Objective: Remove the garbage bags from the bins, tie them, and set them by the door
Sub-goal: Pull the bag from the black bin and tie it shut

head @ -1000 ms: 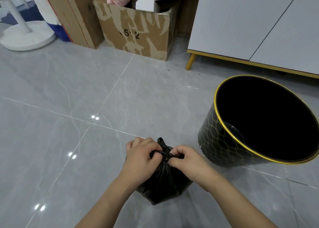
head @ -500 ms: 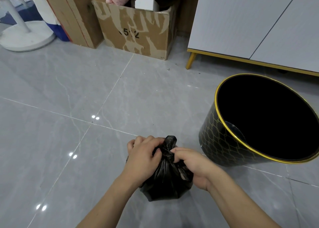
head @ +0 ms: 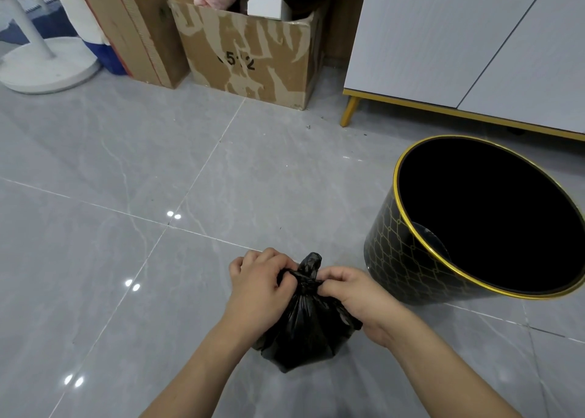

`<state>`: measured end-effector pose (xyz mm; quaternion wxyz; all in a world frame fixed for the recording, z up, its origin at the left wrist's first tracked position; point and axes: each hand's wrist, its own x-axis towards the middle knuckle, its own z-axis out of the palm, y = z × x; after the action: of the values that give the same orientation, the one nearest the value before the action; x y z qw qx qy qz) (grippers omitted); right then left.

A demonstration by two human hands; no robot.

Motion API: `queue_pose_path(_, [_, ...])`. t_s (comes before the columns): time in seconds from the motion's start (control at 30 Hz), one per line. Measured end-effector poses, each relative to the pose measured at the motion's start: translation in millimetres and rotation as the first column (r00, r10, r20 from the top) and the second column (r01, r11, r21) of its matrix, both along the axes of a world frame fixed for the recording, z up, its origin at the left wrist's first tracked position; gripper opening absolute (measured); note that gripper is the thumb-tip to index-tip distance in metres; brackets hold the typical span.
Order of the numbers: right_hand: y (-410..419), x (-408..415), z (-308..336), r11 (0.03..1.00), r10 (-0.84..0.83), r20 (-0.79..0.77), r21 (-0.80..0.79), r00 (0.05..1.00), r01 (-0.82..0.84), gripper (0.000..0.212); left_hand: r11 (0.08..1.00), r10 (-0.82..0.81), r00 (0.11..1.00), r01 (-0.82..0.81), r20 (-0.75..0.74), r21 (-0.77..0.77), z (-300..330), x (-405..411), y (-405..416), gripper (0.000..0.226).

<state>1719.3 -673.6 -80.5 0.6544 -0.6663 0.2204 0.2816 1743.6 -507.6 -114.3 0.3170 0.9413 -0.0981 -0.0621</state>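
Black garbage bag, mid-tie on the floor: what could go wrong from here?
1. The left hand and right hand pull the garbage bag apart at its neck; the thin plastic could tear or the knot slip.
2. Only a short tail stands above the knot, so it may work loose when carried.
3. The black bin stands close on the right; a hard pull could send the right elbow against it.
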Motion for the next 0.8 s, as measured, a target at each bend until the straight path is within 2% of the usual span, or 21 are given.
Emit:
queue_pose_path(0.07, [-0.1, 0.4, 4.9, 0.995, 0.021, -0.098, 0.099, 0.995, -0.011, 0.024, 0.999, 0.007, 0.999, -0.008, 0.038, 0.046, 1.0, -0.3, -0.2, 0.018])
queue_pose_path(0.2, [-2.8, 3.8, 10.8, 0.985, 0.103, -0.209, 0.159, 0.972, -0.07, 0.024, 0.998, -0.041, 0.998, 0.038, 0.056, 0.058, 2.1, -1.8, -1.4, 0.022])
queue_pose_path(0.3, [-5.1, 4.8, 9.8, 0.991, 0.12, -0.171, 0.083, 0.978, -0.107, 0.012, 0.998, -0.041, 0.997, 0.039, 0.067, 0.041, 4.6, -2.0, 0.3, 0.018])
queue_pose_path(0.43, [-8.8, 3.7, 6.5, 0.999, 0.035, -0.109, -0.01, 0.993, -0.036, 0.015, 0.999, -0.039, 0.998, 0.038, 0.05, 0.018, 6.3, -0.1, 4.1, 0.017])
queue_pose_path(0.57, [-11.1, 1.9, 6.0, 1.0, -0.014, -0.054, -0.005, 0.998, 0.014, 0.046, 0.998, -0.057, 0.997, 0.055, 0.047, 0.031, 8.3, 0.7, 2.8, 0.016])
queue_pose_path(0.67, [-9.4, 2.3, 7.5, 1.0, 0.025, -0.037, -0.011, 0.999, -0.026, 0.033, 0.998, -0.04, 0.997, 0.037, 0.066, 0.051, 9.2, 1.6, 1.9, 0.015])
queue_pose_path(0.73, [-9.5, 3.2, 9.3, 0.999, 0.05, -0.081, -0.001, 0.995, -0.05, 0.024, 0.995, -0.022, 0.997, 0.015, 0.074, 0.096, 8.3, 2.0, 2.0, 0.016])
queue_pose_path(0.8, [-10.2, 4.4, 8.9, 0.995, 0.08, -0.156, 0.063, 0.985, -0.071, 0.025, 0.988, -0.017, 0.996, 0.003, 0.089, 0.155, 7.4, 1.3, 0.7, 0.019])
